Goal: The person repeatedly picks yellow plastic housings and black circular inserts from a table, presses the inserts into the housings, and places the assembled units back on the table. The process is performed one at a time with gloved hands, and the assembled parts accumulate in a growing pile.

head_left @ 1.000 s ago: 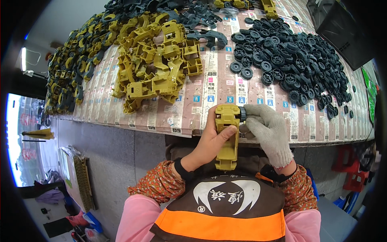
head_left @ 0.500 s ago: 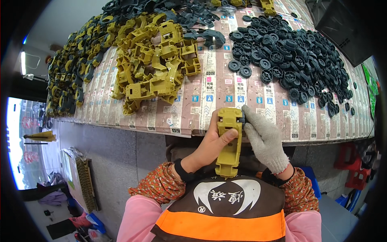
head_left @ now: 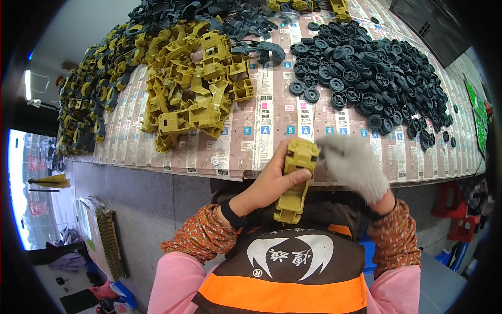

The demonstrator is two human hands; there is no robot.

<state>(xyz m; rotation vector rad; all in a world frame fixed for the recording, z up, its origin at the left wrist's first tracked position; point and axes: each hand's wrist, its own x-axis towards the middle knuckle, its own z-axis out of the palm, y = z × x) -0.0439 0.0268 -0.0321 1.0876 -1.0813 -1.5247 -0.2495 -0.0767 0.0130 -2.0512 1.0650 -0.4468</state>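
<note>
Hands, 2. Bare left hand (head_left: pixel 265 186): clamped on one yellow moulded-plastic vehicle body (head_left: pixel 294 194), thumb across its middle. Right hand (head_left: pixel 351 166), in a pale knitted glove: motion-blurred, just beside the body's far right corner; cannot tell whether its fingers hold anything. Held body: count 1, tilted, at the near edge of the surface (head_left: pixel 272 120), lower end toward the apron (head_left: pixel 287 290).

Stock, by heap:
- Loose yellow plastic bodies (head_left: pixel 201 116): 1 heap, left of centre; pieces overlap, exact count not possible.
- Dark blue-grey spoked plastic wheels (head_left: pixel 374 78): 1 heap, right of centre, too many to count; 2 lie side by side at its near left edge.
- Dark moulded plastic parts (head_left: pixel 188 11): 1 heap at the far side, individual pieces unresolved.
- Mixed yellow-and-dark pieces (head_left: pixel 97 83): 1 long heap at far left, some with wheels visible; uncounted.

Markings: surface covering printed in repeating strips, with blue squares, pink marks and small dark characters. Brown apron with orange band carries 1 white curved emblem with characters.

Room: grey floor (head_left: pixel 141 209); bright glazed area at left; red plastic stool (head_left: pixel 451 201) at right.
</note>
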